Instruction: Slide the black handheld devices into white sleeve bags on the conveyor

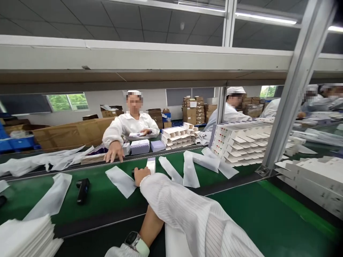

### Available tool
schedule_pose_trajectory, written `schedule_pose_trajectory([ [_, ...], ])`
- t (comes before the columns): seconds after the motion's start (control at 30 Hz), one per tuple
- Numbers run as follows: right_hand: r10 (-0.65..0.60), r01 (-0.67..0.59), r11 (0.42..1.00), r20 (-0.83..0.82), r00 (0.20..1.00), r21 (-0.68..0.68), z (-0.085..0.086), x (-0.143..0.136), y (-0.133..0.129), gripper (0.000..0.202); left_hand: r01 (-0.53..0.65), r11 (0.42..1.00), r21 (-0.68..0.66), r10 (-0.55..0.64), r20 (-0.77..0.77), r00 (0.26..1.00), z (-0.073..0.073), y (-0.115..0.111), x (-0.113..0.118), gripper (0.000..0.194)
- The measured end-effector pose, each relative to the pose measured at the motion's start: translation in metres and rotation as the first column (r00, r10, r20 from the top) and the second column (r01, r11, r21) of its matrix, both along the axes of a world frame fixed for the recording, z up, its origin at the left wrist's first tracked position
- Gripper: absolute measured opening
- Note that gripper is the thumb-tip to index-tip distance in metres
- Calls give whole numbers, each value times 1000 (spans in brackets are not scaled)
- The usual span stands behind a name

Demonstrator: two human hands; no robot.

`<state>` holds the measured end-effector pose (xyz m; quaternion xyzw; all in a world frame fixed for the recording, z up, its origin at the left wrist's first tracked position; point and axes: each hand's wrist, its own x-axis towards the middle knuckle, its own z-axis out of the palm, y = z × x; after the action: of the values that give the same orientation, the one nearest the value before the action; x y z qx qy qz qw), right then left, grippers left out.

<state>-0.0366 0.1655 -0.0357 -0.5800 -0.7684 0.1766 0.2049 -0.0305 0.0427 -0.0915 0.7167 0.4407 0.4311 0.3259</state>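
My right fingers (139,175) curl at a part-hidden black object (133,174), clamped or not I can't tell, beside an oblong white-and-purple box (151,165), print unreadable, on the green belt (100,200); left fingers hidden.

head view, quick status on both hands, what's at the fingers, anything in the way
Right hand at a dark item, grip unclear. Left hand hidden behind right sleeve. White sheet and co-worker's hand close by.
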Motion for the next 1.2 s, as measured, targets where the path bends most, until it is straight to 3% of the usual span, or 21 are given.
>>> schedule_pose_trajectory([
  [0.13, -67, 46, 994, -228, 971, -98, 11, 38, 5, 49, 50, 999, 14, -48, -142, 989, 16, -6, 2, 24],
  [0.2, -35, -12, 994, -420, 907, -111, 14, 69, -2, 50, 67, 998, 21, -59, -267, 962, 22, -8, 3, 26],
  [0.27, 31, -152, 982, -691, 722, -115, 13, 106, -17, 57, 77, 997, 19, -66, -344, 937, 25, -8, 4, 26],
  [0.33, 51, -317, 944, -906, 421, -94, 10, 143, -34, 72, 61, 998, 8, -54, -363, 930, 24, -7, 3, 24],
  [0.37, 34, -360, 928, -945, 326, -90, 7, 159, -41, 79, 50, 999, 3, -46, -363, 931, 23, -6, 3, 23],
  [0.43, 3, -395, 913, -967, 253, -100, 3, 185, -52, 88, 37, 999, 0, -34, -357, 933, 22, -4, 1, 22],
  [0.57, -22, -379, 918, -971, 239, -115, 1, 204, -62, 93, 32, 999, 32, -17, -384, 923, 26, -4, 1, 23],
  [0.77, -5, -282, 957, -976, 217, -67, 15, 198, -71, 92, 120, 980, 157, -35, -460, 887, 40, -12, 5, 22],
  [1.07, 14, -267, 963, -984, 180, -35, 24, 197, -78, 91, 91, 993, 78, -43, -478, 877, 54, -16, 4, 27],
  [1.2, 61, -288, 958, -973, 222, -6, 25, 196, -80, 93, 143, 987, 68, -87, -524, 847, 55, -17, 6, 26],
])
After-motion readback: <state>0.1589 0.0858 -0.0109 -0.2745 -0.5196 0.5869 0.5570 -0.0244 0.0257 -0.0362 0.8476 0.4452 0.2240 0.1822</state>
